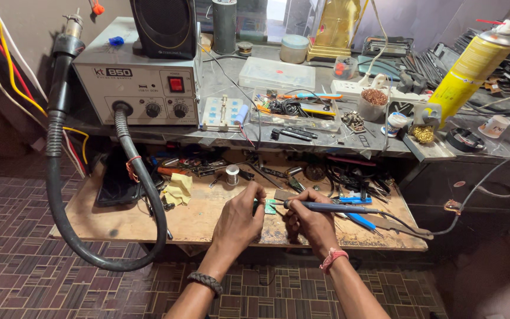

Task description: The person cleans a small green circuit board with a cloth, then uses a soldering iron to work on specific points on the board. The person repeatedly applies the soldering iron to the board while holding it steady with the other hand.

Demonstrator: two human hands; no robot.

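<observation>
My right hand (311, 221) grips a blue-handled soldering iron (332, 207), its tip pointing left at a small green circuit board (270, 207) on the wooden bench (196, 215). My left hand (240, 218) pinches the board's left edge and holds it down, fingers curled over it. A braided band circles my left wrist and a pink band my right. The iron's dark cable runs off to the right.
A grey hot-air station (140, 82) with a thick black hose (60, 195) stands on the upper shelf at left. A solder spool (232, 174), a yellow cloth (178, 189), tweezers and loose tools crowd the bench's back. A yellow spray can (470, 68) stands at right.
</observation>
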